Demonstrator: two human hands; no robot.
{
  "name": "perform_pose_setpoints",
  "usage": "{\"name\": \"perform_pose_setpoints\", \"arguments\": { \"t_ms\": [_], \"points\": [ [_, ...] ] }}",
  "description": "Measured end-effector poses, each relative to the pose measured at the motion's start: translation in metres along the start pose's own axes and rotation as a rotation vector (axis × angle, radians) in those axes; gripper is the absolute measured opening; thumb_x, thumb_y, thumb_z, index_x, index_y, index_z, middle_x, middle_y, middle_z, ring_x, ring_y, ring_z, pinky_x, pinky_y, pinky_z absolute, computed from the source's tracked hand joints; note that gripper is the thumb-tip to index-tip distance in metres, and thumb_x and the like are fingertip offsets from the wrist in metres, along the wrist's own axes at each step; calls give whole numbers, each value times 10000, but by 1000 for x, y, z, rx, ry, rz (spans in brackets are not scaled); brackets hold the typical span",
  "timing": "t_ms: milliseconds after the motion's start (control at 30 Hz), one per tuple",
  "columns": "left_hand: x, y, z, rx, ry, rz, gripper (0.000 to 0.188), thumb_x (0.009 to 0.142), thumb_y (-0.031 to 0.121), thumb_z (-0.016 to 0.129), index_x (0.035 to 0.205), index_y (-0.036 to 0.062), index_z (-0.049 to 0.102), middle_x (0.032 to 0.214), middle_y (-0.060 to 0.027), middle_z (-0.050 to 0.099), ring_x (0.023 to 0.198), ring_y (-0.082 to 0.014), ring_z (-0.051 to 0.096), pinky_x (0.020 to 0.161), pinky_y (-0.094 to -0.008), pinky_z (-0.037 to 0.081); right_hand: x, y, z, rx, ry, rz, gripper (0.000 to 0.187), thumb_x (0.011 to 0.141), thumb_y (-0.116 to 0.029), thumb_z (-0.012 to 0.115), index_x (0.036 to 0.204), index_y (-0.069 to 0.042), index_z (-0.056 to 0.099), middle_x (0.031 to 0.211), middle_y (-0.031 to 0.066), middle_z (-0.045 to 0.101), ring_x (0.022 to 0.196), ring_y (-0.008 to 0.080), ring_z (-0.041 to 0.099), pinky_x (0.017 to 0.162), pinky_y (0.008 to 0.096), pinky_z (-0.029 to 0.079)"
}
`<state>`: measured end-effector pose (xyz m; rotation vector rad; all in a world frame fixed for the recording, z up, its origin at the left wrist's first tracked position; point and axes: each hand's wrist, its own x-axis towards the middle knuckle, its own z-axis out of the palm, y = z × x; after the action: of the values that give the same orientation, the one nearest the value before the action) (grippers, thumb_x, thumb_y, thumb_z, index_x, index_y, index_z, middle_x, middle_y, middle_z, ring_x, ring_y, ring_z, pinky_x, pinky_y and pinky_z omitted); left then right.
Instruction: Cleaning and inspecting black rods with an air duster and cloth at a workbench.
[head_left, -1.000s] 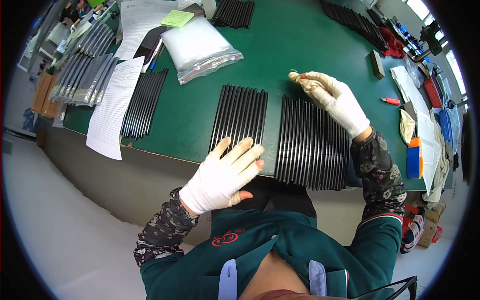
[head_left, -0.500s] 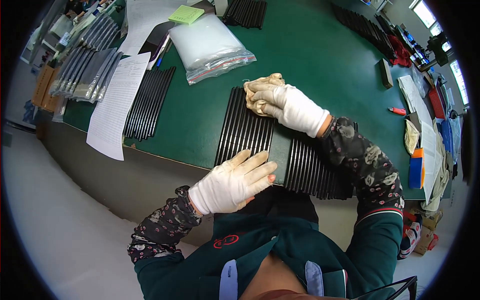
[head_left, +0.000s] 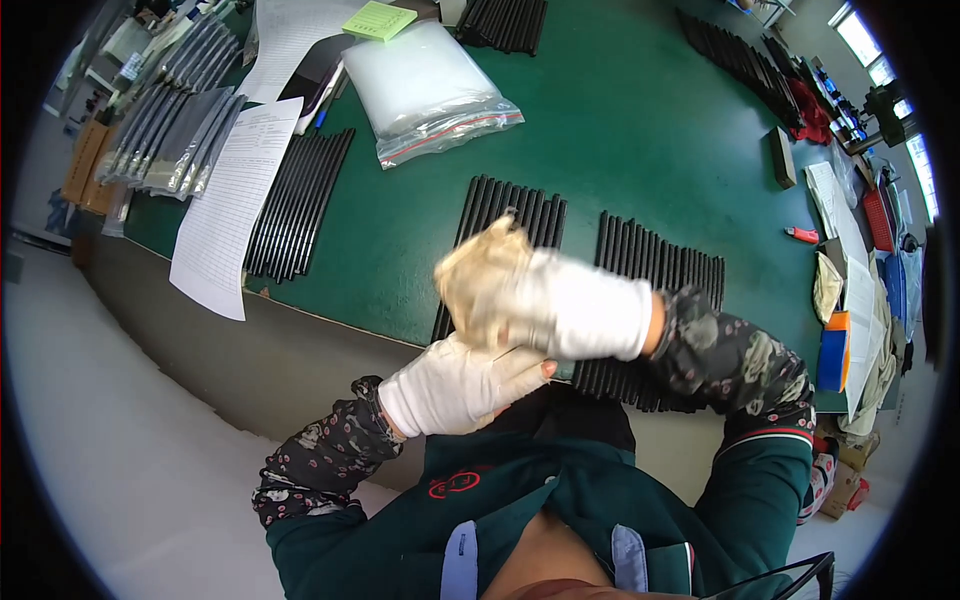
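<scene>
White gloves [head_left: 600,308], a tan cloth [head_left: 478,278] and black rods [head_left: 487,203] at centre; floral black sleeve covers [head_left: 738,345]; a dark green counter [head_left: 640,110]; a yellow-green notepad [head_left: 380,20] at upper left; a red basket [head_left: 878,220] at far right.

A broad green worktop [head_left: 640,120] stretches away, its surface softly glossy and its near edge chipped to brown toward the left corner. Below that edge lies a shaded, grey-brown band [head_left: 300,355]; past it, pale grey floor [head_left: 130,430] spreads out, smooth and brighter. Beyond the far right corner stands a light grey wall [head_left: 812,28], its windows [head_left: 858,38] glaring white.
</scene>
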<state>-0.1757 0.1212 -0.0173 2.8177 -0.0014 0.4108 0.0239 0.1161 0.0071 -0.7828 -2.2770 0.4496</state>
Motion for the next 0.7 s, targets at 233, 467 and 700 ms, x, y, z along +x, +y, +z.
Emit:
{"name": "perform_pose_setpoints", "arguments": {
  "t_ms": [233,467,700],
  "points": [
    [12,-2,-14,36,-59,44,708,517,208,810,1163,74,552,1288,-95,533,1200,-305,515,989,-458,421,-14,51,-56,154,311,706,242,951,-158,542,1138,-16,601,1010,109,657,889,201,639,838,265,491],
    [19,16,-30,-22,-111,7,681,553,285,777,1157,49,566,1292,-123,521,1222,-326,496,1011,-512,383,-77,12,-117,32,515,810,335,977,-208,522,1236,1,560,1080,83,638,967,127,586,892,247,454],
    [83,44,3,-179,-99,183,730,633,347,806,1253,86,522,1394,-138,428,1316,-317,392,1038,-513,342,-116,-4,-122,171,664,927,346,992,-198,515,1248,35,538,1113,57,629,997,86,572,903,215,446]
  ]
}}
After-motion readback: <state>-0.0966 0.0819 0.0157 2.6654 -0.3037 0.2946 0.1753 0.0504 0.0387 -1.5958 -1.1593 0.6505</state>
